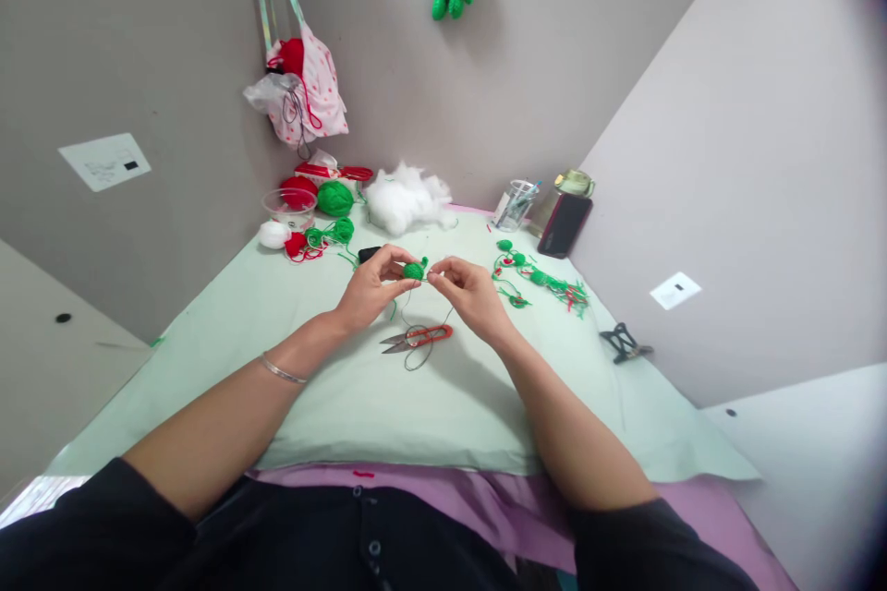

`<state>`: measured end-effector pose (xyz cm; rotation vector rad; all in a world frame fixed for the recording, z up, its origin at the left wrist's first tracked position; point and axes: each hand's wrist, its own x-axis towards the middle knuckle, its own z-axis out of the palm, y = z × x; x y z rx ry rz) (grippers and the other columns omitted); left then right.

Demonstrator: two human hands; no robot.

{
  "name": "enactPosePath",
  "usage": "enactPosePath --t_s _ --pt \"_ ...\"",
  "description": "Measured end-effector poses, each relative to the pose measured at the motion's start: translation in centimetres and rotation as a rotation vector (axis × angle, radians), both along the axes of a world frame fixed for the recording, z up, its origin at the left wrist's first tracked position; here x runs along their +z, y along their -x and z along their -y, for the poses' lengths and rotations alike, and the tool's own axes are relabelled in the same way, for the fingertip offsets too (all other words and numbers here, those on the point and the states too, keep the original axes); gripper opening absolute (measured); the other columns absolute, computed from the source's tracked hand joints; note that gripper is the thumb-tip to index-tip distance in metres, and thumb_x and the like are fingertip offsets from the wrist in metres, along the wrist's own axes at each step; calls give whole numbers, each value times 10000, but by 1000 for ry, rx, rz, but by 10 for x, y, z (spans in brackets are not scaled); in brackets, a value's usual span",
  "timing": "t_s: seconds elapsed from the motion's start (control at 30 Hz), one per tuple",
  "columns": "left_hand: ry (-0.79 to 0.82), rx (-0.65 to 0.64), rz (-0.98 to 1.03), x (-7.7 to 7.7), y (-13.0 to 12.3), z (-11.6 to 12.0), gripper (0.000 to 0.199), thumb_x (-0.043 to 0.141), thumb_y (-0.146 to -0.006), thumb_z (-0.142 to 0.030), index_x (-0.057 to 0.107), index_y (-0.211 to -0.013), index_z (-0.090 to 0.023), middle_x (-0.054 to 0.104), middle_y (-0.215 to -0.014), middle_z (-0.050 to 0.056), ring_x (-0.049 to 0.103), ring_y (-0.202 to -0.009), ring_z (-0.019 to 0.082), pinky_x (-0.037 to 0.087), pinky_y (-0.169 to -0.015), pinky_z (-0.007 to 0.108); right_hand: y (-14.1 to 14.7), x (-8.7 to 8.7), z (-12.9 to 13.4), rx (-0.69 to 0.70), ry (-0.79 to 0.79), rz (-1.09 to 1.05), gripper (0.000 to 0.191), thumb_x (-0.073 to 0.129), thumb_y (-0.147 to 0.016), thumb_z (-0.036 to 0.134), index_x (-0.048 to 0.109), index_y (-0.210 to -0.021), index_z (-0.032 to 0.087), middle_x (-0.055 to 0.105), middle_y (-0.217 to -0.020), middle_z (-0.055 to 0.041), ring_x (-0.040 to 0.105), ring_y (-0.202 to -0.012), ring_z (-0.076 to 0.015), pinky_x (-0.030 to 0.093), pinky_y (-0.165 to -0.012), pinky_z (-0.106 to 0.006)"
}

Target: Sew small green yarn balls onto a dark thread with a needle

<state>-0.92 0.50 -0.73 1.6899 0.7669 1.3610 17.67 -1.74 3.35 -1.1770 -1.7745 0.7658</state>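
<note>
Grasping round green yarn ball (414,271) in left hand (376,286), pinching something indiscernible in right hand (472,291), beyond orange-handled metal scissors (441,333) and pale-green cloth (416,420) open to near edge.

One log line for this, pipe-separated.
left hand: holding green crocheted piece | right hand: pinched beside it | pale cloth: orange-handled scissors, white fluff
</note>
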Motion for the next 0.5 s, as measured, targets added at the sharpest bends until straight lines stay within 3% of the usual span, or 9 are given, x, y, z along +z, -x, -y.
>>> enactPosePath --t_s 0.3,0.5 --pt "-189 106 -199 -11 0 1 224 706 -815 -262 608 -1007 -203 646 -1018 55 624 -976 205 498 -900 368 7 -16 -3 -97 -30 194 137 607 -802 315 628 -748 192 394 -532 54 329 -516 -103 252 -541 -259" --pt "-213 111 -276 -11 -1 2 181 672 -829 -249 612 -994 -207 639 -982 48 615 -930 196 495 -852 342 12 -18 -3 -57 66 90 90 607 -743 252 553 -700 194 422 -546 50 345 -516 -101 256 -521 -252"
